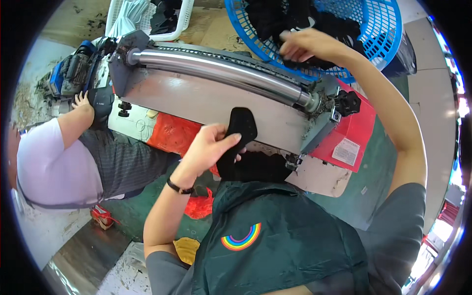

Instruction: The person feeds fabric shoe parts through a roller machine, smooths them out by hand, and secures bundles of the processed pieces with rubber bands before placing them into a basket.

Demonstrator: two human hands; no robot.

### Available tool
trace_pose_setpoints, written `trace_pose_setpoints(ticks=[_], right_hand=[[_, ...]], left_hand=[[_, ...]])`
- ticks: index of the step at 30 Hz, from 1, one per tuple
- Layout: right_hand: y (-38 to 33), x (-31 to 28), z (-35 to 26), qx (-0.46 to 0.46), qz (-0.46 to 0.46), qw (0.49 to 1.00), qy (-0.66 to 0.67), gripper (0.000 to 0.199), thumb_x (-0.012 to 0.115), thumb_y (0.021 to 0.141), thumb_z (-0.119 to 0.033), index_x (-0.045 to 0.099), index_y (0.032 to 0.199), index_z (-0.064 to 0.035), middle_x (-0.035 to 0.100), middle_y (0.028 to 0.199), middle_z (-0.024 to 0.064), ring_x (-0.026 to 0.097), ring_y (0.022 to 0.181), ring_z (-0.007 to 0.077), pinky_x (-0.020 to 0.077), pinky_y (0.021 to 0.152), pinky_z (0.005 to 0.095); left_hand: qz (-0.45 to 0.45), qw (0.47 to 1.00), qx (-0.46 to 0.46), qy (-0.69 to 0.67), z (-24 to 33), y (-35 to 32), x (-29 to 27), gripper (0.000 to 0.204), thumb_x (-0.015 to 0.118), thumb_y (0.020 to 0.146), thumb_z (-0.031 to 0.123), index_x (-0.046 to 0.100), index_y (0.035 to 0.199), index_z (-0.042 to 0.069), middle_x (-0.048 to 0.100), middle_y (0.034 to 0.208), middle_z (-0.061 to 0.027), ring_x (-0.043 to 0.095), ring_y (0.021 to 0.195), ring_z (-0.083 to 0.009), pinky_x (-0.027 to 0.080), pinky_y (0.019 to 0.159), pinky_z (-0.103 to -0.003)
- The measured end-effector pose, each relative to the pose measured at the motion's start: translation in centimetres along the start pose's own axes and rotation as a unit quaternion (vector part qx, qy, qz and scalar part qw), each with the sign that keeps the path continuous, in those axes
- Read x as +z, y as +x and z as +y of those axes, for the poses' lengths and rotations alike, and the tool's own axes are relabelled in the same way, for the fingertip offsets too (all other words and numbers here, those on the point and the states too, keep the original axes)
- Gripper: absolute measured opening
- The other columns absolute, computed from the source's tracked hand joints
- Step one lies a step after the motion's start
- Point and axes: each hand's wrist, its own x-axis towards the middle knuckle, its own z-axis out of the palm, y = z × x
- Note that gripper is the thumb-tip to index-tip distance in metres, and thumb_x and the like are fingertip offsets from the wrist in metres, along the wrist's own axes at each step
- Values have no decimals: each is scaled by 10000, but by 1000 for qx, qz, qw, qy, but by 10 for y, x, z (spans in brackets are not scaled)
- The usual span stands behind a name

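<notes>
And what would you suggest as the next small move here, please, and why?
I'd probably ease the black piece forward toward the metal roller: the left hand holds it at the front edge of the grey plate, its tip pointing that way, and the right hand is over the blue basket.

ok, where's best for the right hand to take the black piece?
Probably the rounded far end of the black piece, coming from the right: it looks flat, that end sticks out free, and the left hand pinches it from the left, thumb on top.
</notes>
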Motion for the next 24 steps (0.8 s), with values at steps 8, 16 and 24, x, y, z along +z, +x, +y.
trace_pose_setpoints(ticks=[8, 16, 24], right_hand=[[52, 42, -2, 2, -144, 990, 3, 311, 654, 883, -270, 681, 1054, -12, 670, 901, 91, 624, 802, 186, 502, 694, 344], [33, -21, -47, -195, 173, 950, -171, 299, 673, 754, -110, 691, 997, 64, 707, 855, 190, 684, 808, 256, 532, 772, 364], [20, -95, -22, -358, 458, 671, -461, 214, 630, 796, -98, 697, 982, -16, 699, 895, 192, 683, 853, 335, 536, 779, 378]], left_hand=[[282, 829, 293, 384, 16, 44, 7, 164, 731, 872, 145, 643, 914, 13, 618, 620, -135, 621, 523, -241, 489, 544, -374], [94, 860, 313, 393, -125, 22, 47, 175, 713, 821, 106, 662, 983, 68, 655, 877, -118, 653, 781, -298, 553, 689, -354], [49, 806, 320, 495, -185, 39, 65, 541, 776, 742, 184, 566, 1225, 59, 565, 1114, -144, 550, 1032, -347, 456, 884, -452]])
